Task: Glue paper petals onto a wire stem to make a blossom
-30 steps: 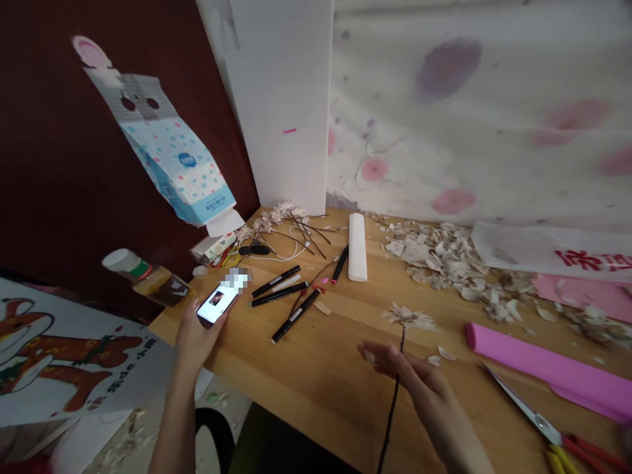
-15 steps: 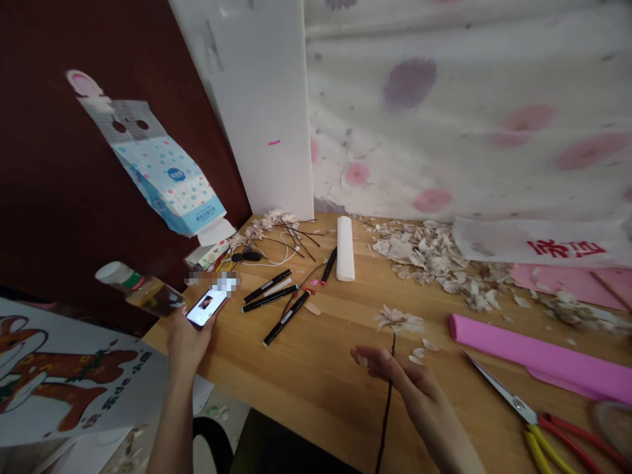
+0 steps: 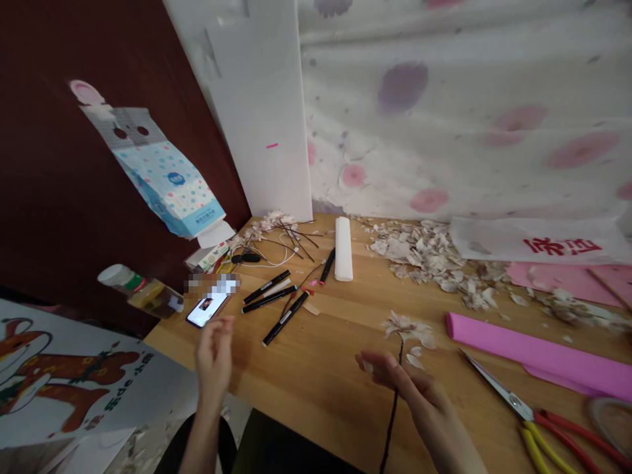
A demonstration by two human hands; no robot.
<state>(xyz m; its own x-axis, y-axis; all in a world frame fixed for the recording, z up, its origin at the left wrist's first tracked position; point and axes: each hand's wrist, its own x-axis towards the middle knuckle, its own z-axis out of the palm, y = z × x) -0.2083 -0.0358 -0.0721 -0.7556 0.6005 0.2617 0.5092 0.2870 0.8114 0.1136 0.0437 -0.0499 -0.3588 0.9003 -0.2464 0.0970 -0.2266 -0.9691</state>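
Here the wooden table (image 3: 320,368) carries everything. The paper flower (image 3: 407,326) lies flat on it, its dark stem running back toward the table's near edge through the right hand (image 3: 409,388), which pinches it. The left hand (image 3: 213,355), fingers loosely spread and empty, hovers near the phone (image 3: 206,309).

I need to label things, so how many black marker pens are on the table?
4. Three black marker pens lie together right of the phone. A fourth lies beside the white paper roll. Clutter may hide others.
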